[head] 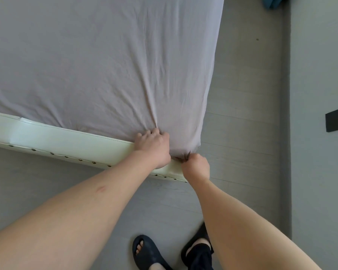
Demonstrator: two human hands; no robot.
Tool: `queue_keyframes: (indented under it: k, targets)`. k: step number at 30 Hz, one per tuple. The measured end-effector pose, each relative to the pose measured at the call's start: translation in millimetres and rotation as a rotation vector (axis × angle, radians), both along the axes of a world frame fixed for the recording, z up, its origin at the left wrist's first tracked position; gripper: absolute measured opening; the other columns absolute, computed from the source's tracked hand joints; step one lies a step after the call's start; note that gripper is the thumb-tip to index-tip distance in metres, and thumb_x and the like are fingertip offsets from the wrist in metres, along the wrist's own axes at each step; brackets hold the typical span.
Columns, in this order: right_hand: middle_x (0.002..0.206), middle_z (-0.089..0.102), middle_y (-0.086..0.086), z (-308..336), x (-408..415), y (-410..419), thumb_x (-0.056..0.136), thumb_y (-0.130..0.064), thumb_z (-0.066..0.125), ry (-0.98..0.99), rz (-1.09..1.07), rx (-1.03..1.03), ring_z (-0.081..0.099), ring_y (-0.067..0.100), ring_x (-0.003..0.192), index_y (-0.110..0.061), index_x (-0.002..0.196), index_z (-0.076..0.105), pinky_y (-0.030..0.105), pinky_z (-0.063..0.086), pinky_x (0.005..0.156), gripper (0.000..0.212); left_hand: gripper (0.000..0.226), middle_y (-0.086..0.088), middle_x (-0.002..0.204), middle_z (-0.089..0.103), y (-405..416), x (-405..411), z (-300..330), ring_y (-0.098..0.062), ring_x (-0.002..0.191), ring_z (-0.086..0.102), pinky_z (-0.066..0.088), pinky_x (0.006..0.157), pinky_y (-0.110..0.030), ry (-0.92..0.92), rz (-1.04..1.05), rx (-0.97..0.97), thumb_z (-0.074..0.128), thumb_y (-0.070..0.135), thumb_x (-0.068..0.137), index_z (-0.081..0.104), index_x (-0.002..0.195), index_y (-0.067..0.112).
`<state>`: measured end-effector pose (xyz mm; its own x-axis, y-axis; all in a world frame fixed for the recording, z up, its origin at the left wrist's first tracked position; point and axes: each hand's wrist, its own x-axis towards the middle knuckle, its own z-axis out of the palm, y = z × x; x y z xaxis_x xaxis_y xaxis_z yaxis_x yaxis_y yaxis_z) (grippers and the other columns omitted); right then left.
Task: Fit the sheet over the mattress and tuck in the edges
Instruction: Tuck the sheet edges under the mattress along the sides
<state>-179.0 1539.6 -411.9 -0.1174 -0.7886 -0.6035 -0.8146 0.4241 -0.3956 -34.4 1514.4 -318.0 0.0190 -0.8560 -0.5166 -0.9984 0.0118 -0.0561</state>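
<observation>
A grey wood-look floor [242, 94] fills the room around the bed, running from 6 o'clock up past 3 o'clock, where it meets a pale grey wall [320, 75] with a darker skirting strip along its foot. A small black block [337, 118] sits on that wall at 3 o'clock, and something teal [271, 1] pokes in at 1 o'clock (too cropped to identify).

The bed frame [57, 137] is a cream, glossy, padded rail, leather-like, with a row of dark studs along its lower edge, slanting from 9 o'clock toward the centre. Above it the sheet [96, 61], a soft pale lilac-grey fabric, lies stretched over the mattress with fine creases fanning toward the near corner.

That corner sits just right of centre. The left hand [154, 148] rests on top of it, fingers curled and bunching the sheet at the frame's edge. The right hand [195, 164], at the corner's lower tip toward 5 o'clock, is a tight fist pinching gathered fabric where it meets the rail's end.

Dark sandals [146, 252] show at 6 o'clock.
</observation>
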Motion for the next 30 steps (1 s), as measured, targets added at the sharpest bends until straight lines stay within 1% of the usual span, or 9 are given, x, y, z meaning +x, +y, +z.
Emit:
queue_keyframes:
  k: [5,7,9,13,15,18,21,26,30]
  targets:
    - [0.081,0.063,0.007,-6,-14,-28,0.084,-0.013,0.057,-0.083,0.067,0.202,0.059,0.03,0.075,-0.011,0.086,0.061,0.029,0.044,0.061,0.006,0.024,-0.008,0.118,0.06,-19,-12,6,-0.031,0.117,0.055,0.039,0.095,-0.039,0.137,-0.019,-0.135,0.058,0.027,0.088,0.06,0.111,0.02]
    - [0.083,0.064,0.008,-6,-26,-37,0.079,-0.013,0.055,-0.148,-0.074,0.186,0.058,0.031,0.077,-0.008,0.089,0.062,0.027,0.043,0.062,0.013,0.02,-0.008,0.113,0.062,-31,-22,6,-0.032,0.112,0.057,0.042,0.092,-0.038,0.232,0.008,-0.193,0.059,0.025,0.088,0.06,0.107,0.018]
    - [0.086,0.064,0.006,-9,-35,-47,0.077,-0.017,0.05,-0.299,-0.302,0.048,0.054,0.028,0.078,-0.011,0.091,0.057,0.028,0.042,0.066,0.017,0.019,-0.007,0.111,0.063,-44,-38,5,-0.032,0.11,0.058,0.045,0.09,-0.037,0.305,0.025,-0.18,0.06,0.026,0.087,0.06,0.105,0.018]
    - [0.081,0.068,0.008,-17,-30,-66,0.097,-0.019,0.045,-0.533,-0.491,-0.018,0.058,0.026,0.076,-0.015,0.081,0.061,0.035,0.044,0.069,0.024,0.022,-0.004,0.114,0.062,-60,-65,-4,-0.029,0.114,0.055,0.045,0.097,-0.039,0.301,0.061,-0.125,0.062,0.034,0.082,0.058,0.1,0.023]
    - [0.08,0.066,0.007,-21,-33,-70,0.1,-0.023,0.048,-0.459,-0.458,-0.041,0.056,0.027,0.076,-0.013,0.081,0.058,0.036,0.044,0.069,0.024,0.031,-0.005,0.12,0.06,-66,-72,-6,-0.03,0.119,0.054,0.043,0.101,-0.041,0.237,0.085,-0.084,0.059,0.042,0.08,0.057,0.105,0.024]
    - [0.085,0.063,0.01,-28,-48,-71,0.094,-0.019,0.05,-0.207,-0.27,-0.067,0.055,0.034,0.081,-0.009,0.086,0.056,0.036,0.041,0.066,0.015,0.052,-0.01,0.125,0.059,-72,-83,-6,-0.034,0.121,0.054,0.042,0.099,-0.041,0.165,0.06,-0.038,0.05,0.048,0.07,0.057,0.114,0.02]
    - [0.087,0.058,0.01,-33,-54,-78,0.083,-0.014,0.055,-0.082,-0.175,0.012,0.051,0.031,0.08,-0.007,0.093,0.059,0.032,0.038,0.068,0.013,0.044,-0.011,0.122,0.058,-74,-92,-11,-0.034,0.118,0.054,0.043,0.092,-0.04,0.117,-0.038,-0.05,0.059,0.038,0.074,0.055,0.113,0.019]
    - [0.074,0.065,0.008,-26,-49,-98,0.079,-0.011,0.056,-0.222,-0.155,0.178,0.059,0.03,0.072,-0.006,0.078,0.064,0.029,0.042,0.06,0.01,0.03,-0.008,0.117,0.058,-73,-92,-14,-0.031,0.114,0.054,0.041,0.086,-0.038,0.13,-0.019,-0.063,0.064,0.026,0.078,0.051,0.105,0.022]
    - [0.065,0.048,0.003,-3,-47,-94,0.087,-0.015,0.048,-0.378,-0.346,0.12,0.045,0.026,0.067,-0.012,0.069,0.046,0.03,0.034,0.056,0.019,0.022,-0.008,0.116,0.056,-65,-94,-12,-0.031,0.113,0.053,0.041,0.087,-0.039,0.155,0.0,-0.104,0.059,0.022,0.084,0.042,0.098,0.023]
